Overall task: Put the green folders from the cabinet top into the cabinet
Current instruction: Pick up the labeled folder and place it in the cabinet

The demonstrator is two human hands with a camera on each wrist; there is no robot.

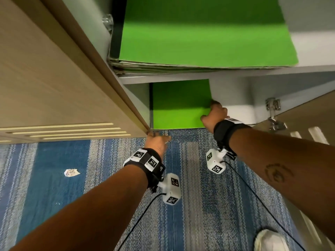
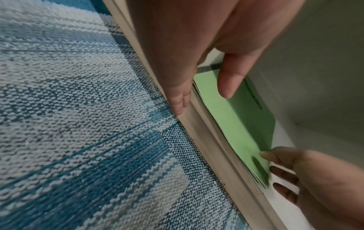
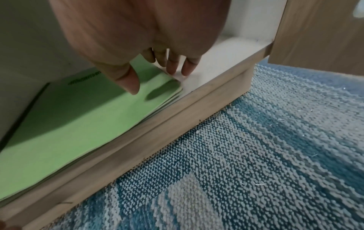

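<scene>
A stack of green folders (image 1: 179, 105) lies flat on the bottom shelf of the open cabinet (image 1: 233, 98), against its left wall. My right hand (image 1: 213, 110) reaches in at the stack's right front corner. In the right wrist view its straight fingertips (image 3: 173, 70) touch the shelf floor beside the folders (image 3: 78, 118), with the thumb held just above the top cover. My left hand (image 1: 157, 137) rests on the cabinet's front lip. Its fingers (image 2: 181, 105) lie along the wooden edge and its thumb hovers over the folders (image 2: 242, 123). A thicker stack of green folders (image 1: 199, 38) lies on the shelf above.
The left door (image 1: 54, 78) and the right door (image 1: 299, 120) stand open on either side. Blue striped carpet (image 1: 181, 178) runs up to the cabinet base. A paper scrap (image 1: 71, 172) lies on the carpet at the left, and a white shoe (image 1: 270, 240) shows at the bottom right.
</scene>
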